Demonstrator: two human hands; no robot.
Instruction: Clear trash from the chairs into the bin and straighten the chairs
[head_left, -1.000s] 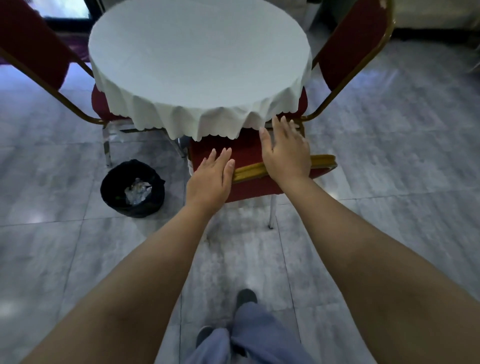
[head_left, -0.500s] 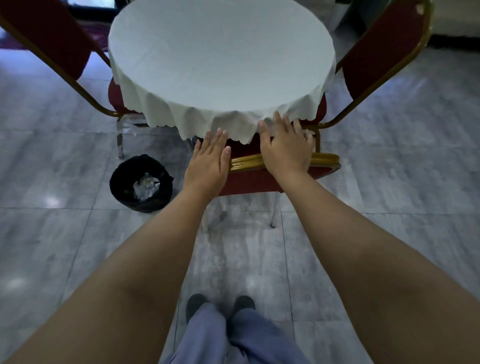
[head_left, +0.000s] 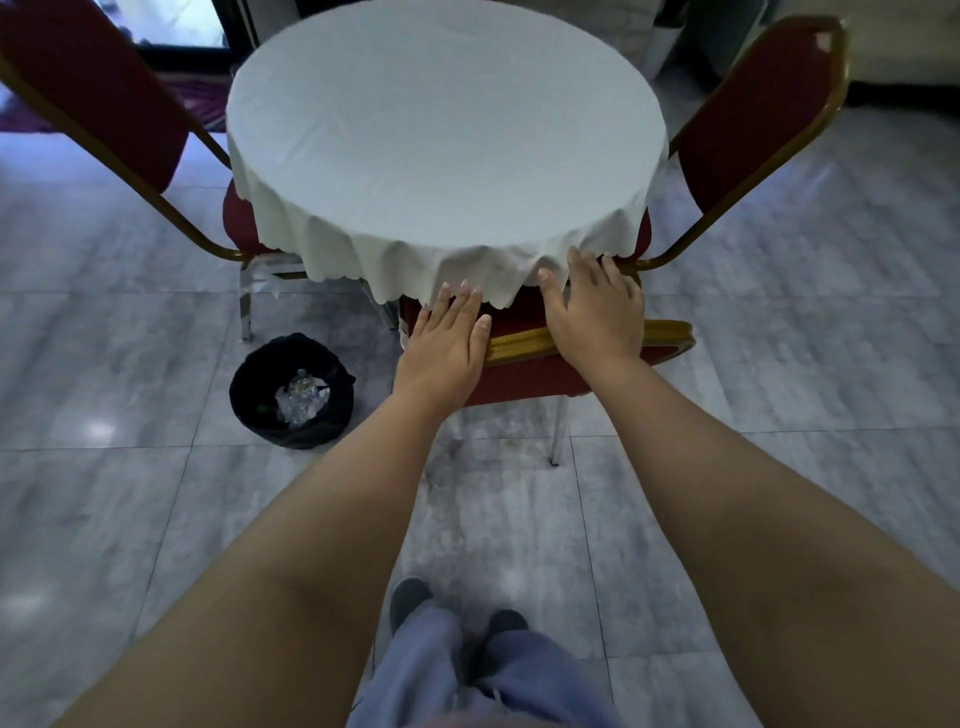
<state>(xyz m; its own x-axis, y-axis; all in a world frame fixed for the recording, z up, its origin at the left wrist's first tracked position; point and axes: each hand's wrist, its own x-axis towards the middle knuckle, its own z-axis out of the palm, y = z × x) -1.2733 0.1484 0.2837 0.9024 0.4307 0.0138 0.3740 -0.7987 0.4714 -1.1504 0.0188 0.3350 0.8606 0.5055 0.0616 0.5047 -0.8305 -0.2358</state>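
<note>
The grey marble-patterned tiled floor (head_left: 779, 405) fills most of the view. On it stands a round bench draped in a white scalloped tablecloth (head_left: 447, 140), with three red padded chairs with gold metal frames drawn up around it. The left chair (head_left: 98, 93) and the right chair (head_left: 753, 109) have their backs leaning away from the bench and their seats tucked under the cloth's edge. The near chair (head_left: 540, 374) sits straight in front of the person, its seat under the hanging cloth and its gold top rail running between the two hands.

The left hand (head_left: 441, 348) lies flat over the left end of the near chair's back, fingers straight and together, tips touching the cloth's hem. The right hand (head_left: 597, 312) rests palm down across the gold rail, fingers spread and straight, reaching to the cloth; it curls around nothing.

A small round bin lined with a black bag (head_left: 249, 405) stands on the floor just left of the near chair, below the left chair's metal legs. Inside it lies crumpled clear plastic trash (head_left: 301, 400).

At the bottom edge, two dark shoes (head_left: 410, 597) show beneath pale blue trouser legs (head_left: 441, 675).
</note>
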